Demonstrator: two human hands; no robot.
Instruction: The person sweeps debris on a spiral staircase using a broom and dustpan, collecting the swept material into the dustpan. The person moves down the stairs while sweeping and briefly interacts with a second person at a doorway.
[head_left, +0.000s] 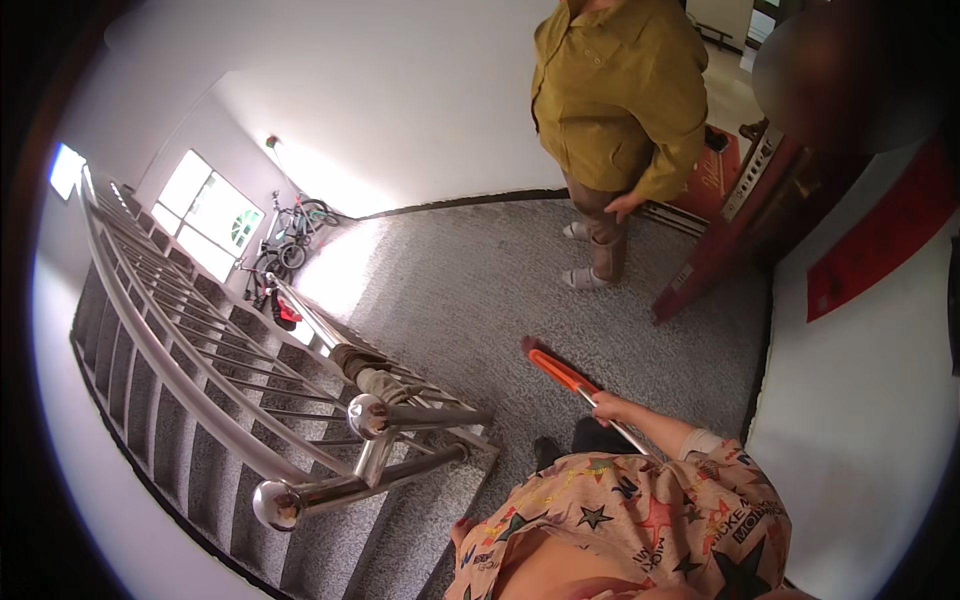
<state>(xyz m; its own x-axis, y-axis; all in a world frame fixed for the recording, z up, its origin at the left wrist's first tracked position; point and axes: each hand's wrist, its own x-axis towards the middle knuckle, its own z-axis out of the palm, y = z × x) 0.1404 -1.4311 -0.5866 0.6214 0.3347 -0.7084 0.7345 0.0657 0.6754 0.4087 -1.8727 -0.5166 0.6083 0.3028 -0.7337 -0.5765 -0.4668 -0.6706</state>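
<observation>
My right hand grips the metal handle of a broom with an orange head and dark reddish bristles. The broom slants forward over the grey speckled floor. At the lower edge of my patterned shirt, only a small part of my left hand shows; whether it holds anything is hidden. The stainless-steel stair railing stands to the left, with brown and grey cloths wrapped around or draped over one rail.
Another person in a mustard shirt stands ahead by an open dark red door and a red doormat. Stairs lie to the left. Bicycles lean near the far window.
</observation>
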